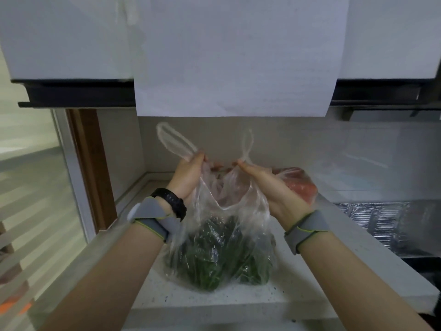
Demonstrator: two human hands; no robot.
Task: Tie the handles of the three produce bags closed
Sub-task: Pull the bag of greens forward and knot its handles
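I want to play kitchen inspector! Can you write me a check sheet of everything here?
Surface: pale speckled counter, bags resting on it.
Job's things: clear bag of green vegetables in front, handles up and not yet knotted; bag of red produce behind it, its handles hidden. A third bag cannot be told apart.
Clutter: nothing seen.
Grips: left hand and right hand each pinch one handle of the green bag.
Cables: nothing seen.
Surroundings: white paper sheet hanging from the cabinet, foil-lined area to the right, window blinds to the left.
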